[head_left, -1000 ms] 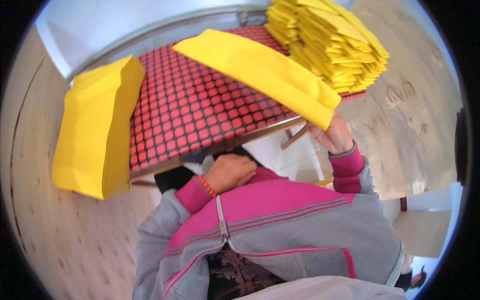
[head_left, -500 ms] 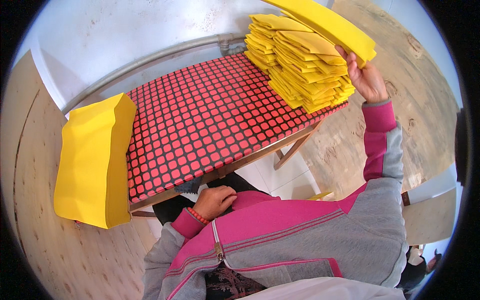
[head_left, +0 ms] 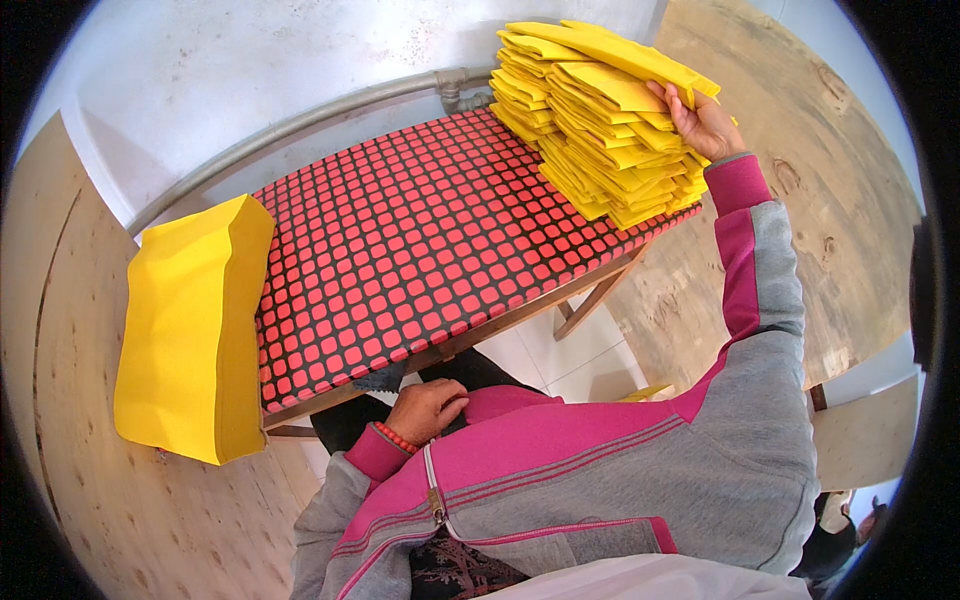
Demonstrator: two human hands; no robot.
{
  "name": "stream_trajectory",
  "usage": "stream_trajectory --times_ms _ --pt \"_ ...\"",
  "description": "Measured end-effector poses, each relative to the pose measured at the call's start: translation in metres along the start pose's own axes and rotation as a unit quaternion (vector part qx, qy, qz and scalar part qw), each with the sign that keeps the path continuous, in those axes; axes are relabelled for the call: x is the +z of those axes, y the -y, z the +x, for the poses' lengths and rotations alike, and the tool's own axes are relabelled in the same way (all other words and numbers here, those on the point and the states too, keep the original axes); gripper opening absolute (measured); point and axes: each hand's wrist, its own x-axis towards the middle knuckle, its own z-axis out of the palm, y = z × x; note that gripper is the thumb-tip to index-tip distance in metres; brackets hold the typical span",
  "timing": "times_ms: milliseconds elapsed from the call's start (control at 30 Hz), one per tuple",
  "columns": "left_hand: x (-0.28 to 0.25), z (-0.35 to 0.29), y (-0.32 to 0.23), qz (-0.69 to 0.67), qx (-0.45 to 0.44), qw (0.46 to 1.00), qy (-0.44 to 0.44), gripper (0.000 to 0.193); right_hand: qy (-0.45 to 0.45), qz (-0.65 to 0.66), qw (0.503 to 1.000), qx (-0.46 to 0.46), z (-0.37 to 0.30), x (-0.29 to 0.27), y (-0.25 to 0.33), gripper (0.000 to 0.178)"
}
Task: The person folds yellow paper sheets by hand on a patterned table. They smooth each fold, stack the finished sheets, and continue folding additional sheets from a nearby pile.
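My right hand (head_left: 703, 122) grips the near end of a folded yellow sheet (head_left: 610, 52), its thumb and fingers pinching the corner. That folded sheet lies across the top of a tall stack of folded yellow sheets (head_left: 610, 140), which stands at the far right of the table with a red and black pattern (head_left: 380, 250). In my lap, against the front of the jacket, rests my left hand (head_left: 426, 409), a red bead bracelet on its wrist. Its fingers are curled in and nothing shows in them. A thick pile of flat yellow sheets (head_left: 175, 330) sits at the table's left end.
A grey pipe (head_left: 300, 135) runs along the white wall (head_left: 300, 60) behind the table. Wooden boards (head_left: 800, 220) stand on the right, with another wooden surface (head_left: 75, 370) on the left. A yellow scrap (head_left: 648, 393) shows low beside my jacket, above the tiled floor (head_left: 595, 360).
My right hand has come down and slightly left, lowering the folded yellow sheet from above the stack onto its top. My left hand stays in my lap.
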Motion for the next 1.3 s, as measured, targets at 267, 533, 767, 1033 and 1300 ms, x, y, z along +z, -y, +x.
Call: stream_trajectory --times_ms 267,533,767,1033,1300 --pt "-0.001 0.001 0.002 -0.001 -0.011 1.000 0.012 0.017 -0.023 -0.077 0.996 -0.036 -0.030 0.015 -0.007 0.047" --pt "-0.004 -0.002 0.000 -0.007 -0.028 1.000 0.010 0.017 -0.048 -0.192 0.980 -0.018 -0.105 0.000 -0.023 0.049" --pt "-0.003 -0.006 0.001 -0.012 -0.020 1.000 -0.016 0.014 -0.065 -0.255 0.963 -0.064 -0.154 0.008 -0.083 0.032" --pt "-0.004 -0.023 0.007 -0.054 -0.088 0.994 -0.045 0.013 -0.009 -0.331 0.924 -0.193 -0.160 0.049 -0.147 0.017" --pt "-0.011 -0.066 -0.004 0.052 -0.130 0.984 -0.114 0.015 0.489 -0.265 0.823 0.115 -0.188 0.101 -0.304 0.023"
